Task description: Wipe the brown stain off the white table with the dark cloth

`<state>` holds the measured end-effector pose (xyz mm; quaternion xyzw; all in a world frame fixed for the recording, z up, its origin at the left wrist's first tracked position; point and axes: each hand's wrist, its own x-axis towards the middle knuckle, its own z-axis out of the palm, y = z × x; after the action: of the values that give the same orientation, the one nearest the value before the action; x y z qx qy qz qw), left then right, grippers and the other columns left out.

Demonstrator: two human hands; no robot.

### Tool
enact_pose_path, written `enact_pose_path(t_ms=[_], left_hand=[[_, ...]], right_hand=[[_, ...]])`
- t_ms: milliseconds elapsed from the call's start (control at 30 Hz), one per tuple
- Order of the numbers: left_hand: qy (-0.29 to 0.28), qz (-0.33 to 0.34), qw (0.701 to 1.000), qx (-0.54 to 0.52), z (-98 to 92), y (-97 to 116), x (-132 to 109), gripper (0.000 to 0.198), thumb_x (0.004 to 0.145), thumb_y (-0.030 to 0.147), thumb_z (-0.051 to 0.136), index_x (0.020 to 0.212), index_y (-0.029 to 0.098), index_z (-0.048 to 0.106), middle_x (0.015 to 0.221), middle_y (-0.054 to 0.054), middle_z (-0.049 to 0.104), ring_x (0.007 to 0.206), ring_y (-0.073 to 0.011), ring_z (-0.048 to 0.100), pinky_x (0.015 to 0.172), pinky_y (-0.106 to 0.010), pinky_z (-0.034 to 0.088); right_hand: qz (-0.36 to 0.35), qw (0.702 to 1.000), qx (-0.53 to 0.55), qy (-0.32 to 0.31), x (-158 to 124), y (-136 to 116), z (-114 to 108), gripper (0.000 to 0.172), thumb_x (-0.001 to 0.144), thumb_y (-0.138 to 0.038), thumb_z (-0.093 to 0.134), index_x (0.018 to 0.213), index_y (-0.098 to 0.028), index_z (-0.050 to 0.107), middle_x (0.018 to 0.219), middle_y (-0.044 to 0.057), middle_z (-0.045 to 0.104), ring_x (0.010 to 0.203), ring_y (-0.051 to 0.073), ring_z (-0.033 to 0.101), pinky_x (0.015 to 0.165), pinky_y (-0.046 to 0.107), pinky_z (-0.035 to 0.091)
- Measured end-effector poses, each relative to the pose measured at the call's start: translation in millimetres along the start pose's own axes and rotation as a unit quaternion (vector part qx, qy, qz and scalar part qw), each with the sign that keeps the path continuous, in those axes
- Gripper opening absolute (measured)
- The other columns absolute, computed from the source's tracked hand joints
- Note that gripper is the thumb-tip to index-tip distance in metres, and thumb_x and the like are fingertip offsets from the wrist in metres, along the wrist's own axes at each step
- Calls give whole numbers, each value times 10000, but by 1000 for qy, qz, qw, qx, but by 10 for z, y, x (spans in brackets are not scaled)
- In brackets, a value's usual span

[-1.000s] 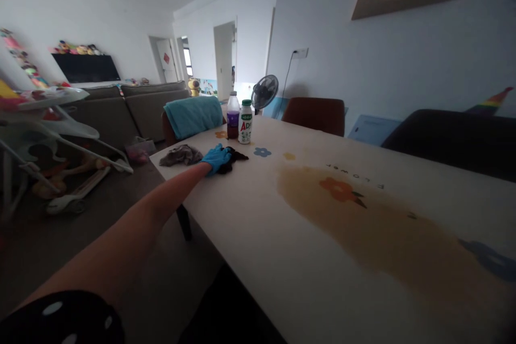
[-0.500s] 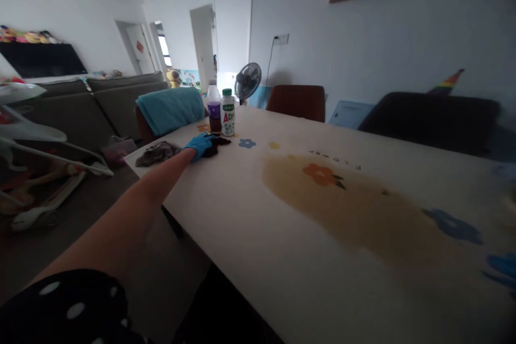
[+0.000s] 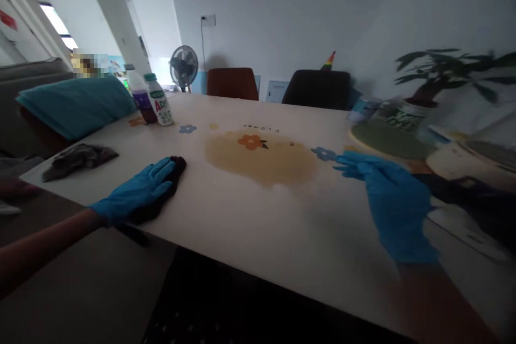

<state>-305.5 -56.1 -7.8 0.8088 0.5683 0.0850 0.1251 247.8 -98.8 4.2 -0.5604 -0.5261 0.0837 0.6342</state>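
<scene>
My left hand (image 3: 137,191), in a blue glove, lies flat on a dark cloth (image 3: 169,183) on the white flower-print table (image 3: 250,209), near its front left edge. The cloth shows under and past my fingertips. My right hand (image 3: 387,199), also gloved in blue, hovers open over the right side of the table with nothing in it. A crumpled grey rag (image 3: 76,158) lies left of my left hand at the table's corner.
Two bottles (image 3: 151,105), one purple and one white with a green cap, stand at the far left. A potted plant (image 3: 435,72), a green lid (image 3: 389,140) and bowls crowd the right end. Chairs (image 3: 231,83) and a fan (image 3: 183,64) stand behind.
My left hand has drawn the dark cloth along the table toward me. My right hand has come into view. The camera has swung right.
</scene>
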Motion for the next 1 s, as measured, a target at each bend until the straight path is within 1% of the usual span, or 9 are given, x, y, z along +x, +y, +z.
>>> enact_pose_path(t_ms=[100,200,267,400,533,600,767,900,1000], left_hand=[[-30,46,998,24,147,366,-69,857,1207,564,359,1979,193,388,2040,-106,316,1869,-312,384,1512,-478,344],[-46,120,992,13,285,709,-22,748,1208,535,428,1942,399,488,2034,-6,338,1862,-331,403,1496,-527,393],[-63,173,983,3,368,950,64,695,1214,529,467,1902,464,545,2035,14,330,1868,-347,395,1510,-565,364],[-74,258,963,2,590,1549,339,658,1229,521,528,1868,397,622,2035,-58,347,1871,-398,388,1523,-581,345],[-65,369,927,18,915,2292,667,662,1256,522,517,1852,261,641,2014,-156,386,1883,-409,352,1556,-608,263],[-65,417,906,22,1085,2670,825,669,1265,541,494,1851,247,628,2009,-158,394,1888,-397,339,1565,-600,237],[-62,459,886,25,1425,3490,1166,669,1278,513,459,1859,204,578,2015,-179,367,1890,-395,323,1560,-624,239],[-69,435,898,3,1562,3892,1333,641,1272,459,474,1836,173,576,2008,-217,360,1861,-443,370,1535,-725,258],[-52,432,898,-66,1582,3970,1411,621,1238,440,552,1783,146,603,1934,-241,482,1767,-443,521,1506,-676,371]], right_hand=[[12,999,41,27,24,-83,77,242,954,-411,755,1040,-298,951,1168,77,960,1027,344,938,963,607,799],[5,996,79,41,32,-149,91,234,949,-370,755,1027,-252,942,1090,100,957,965,312,933,861,502,791],[3,994,100,42,36,-199,86,214,963,-328,757,1034,-233,936,1068,114,954,948,296,929,828,457,778],[6,991,130,39,63,-337,73,201,993,-295,746,1050,-222,924,1073,94,958,945,262,919,842,417,780],[-35,988,147,22,84,-494,-22,171,1037,-273,763,1068,-235,927,1135,81,961,992,267,922,888,437,789],[-43,989,138,9,78,-564,-122,181,1068,-261,757,1076,-239,937,1169,83,960,1021,270,921,904,448,788],[-40,992,118,-13,74,-581,-385,215,1113,-239,731,1139,-209,942,1170,102,955,1014,268,915,916,460,775],[36,991,115,-57,122,-302,-377,336,1200,-402,607,1271,-238,892,1319,128,932,1160,316,919,1076,563,764],[75,991,84,-71,128,-4,-291,513,1262,-463,402,1468,-246,818,1531,147,869,1413,309,857,1273,600,683]])
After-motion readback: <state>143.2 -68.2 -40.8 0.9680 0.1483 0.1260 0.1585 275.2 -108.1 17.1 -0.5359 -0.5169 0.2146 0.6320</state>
